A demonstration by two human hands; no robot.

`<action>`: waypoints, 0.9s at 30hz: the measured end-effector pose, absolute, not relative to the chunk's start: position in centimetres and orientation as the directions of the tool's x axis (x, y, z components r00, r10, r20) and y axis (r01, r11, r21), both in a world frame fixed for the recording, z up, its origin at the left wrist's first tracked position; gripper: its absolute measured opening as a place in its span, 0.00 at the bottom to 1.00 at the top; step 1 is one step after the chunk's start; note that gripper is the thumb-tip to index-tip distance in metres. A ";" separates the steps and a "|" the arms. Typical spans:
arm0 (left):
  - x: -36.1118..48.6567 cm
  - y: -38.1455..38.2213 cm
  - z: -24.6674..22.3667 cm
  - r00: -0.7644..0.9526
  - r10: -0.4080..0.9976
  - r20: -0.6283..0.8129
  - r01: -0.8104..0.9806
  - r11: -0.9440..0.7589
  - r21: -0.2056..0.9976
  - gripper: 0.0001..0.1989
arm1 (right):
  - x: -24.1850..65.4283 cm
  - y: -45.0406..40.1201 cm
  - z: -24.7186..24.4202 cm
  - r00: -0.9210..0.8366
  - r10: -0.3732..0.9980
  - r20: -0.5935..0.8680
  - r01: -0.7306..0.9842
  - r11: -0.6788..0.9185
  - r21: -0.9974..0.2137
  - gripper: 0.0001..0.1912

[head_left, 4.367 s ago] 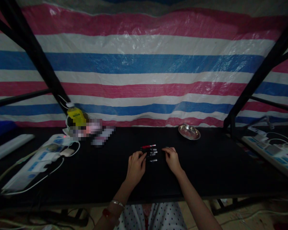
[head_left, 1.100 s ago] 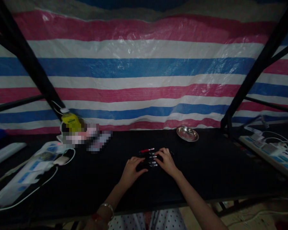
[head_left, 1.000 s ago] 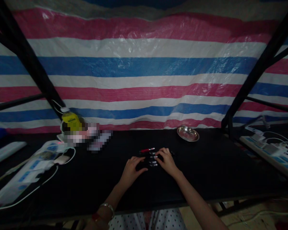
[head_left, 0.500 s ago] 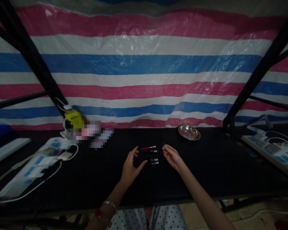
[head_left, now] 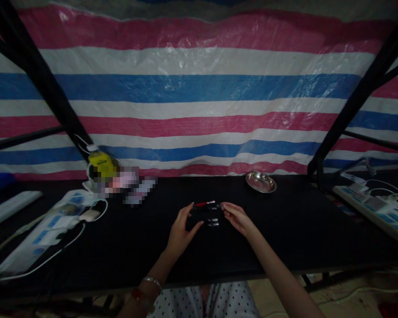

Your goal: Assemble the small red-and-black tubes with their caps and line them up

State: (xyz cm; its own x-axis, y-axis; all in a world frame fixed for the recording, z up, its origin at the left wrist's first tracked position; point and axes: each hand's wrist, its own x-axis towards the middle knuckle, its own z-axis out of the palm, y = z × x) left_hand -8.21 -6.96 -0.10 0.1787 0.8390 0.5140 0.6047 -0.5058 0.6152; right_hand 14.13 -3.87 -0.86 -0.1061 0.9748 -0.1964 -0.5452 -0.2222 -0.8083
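Observation:
A red pen-like item [head_left: 204, 204] with a silver end lies on the black table in front of me. Below it are two short dark items with silver ends [head_left: 214, 222], side by side. My left hand [head_left: 181, 229] is at their left, thumb and fingers apart, holding nothing, its fingertips close to the left ends of the items. At the right, my right hand [head_left: 238, 217] pinches the silver end of a slim dark item [head_left: 216, 207], which lies sideways just under the red one.
A round metal dish [head_left: 261, 182] stands at the back right. Power strips with cables [head_left: 49, 234] lie on the left, others [head_left: 378, 212] on the right. A yellow bottle [head_left: 102, 164] is at the back left, before a striped sheet.
The dark item in my right hand has swung from pointing away from me to lying sideways, now beside the red item. My left hand has barely moved.

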 end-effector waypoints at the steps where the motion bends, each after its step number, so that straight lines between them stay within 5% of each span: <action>1: -8.2 -6.9 -0.2 0.190 0.843 0.503 0.603 -0.505 0.618 0.30 | 14.1 -3.9 -0.9 -0.100 0.976 -0.194 -0.529 -0.217 -0.821 0.15; 16: -8.2 -6.8 -0.3 0.331 0.781 0.530 0.658 -0.593 0.465 0.12 | 13.2 -4.6 0.0 -0.141 0.981 -0.130 -0.375 -0.175 -0.910 0.16; 27: -8.2 -6.6 -0.3 0.227 0.815 0.534 0.646 -0.536 0.543 0.11 | 13.6 -4.3 -0.6 -0.175 0.975 -0.137 -0.407 -0.199 -0.892 0.15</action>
State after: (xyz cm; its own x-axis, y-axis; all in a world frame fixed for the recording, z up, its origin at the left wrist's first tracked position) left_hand -8.20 -6.62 -0.30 0.2266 0.8148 0.5337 0.6463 -0.5357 0.5434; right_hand 13.63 -4.33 -0.61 -0.1750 0.9749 -0.1374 -0.4070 -0.1987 -0.8916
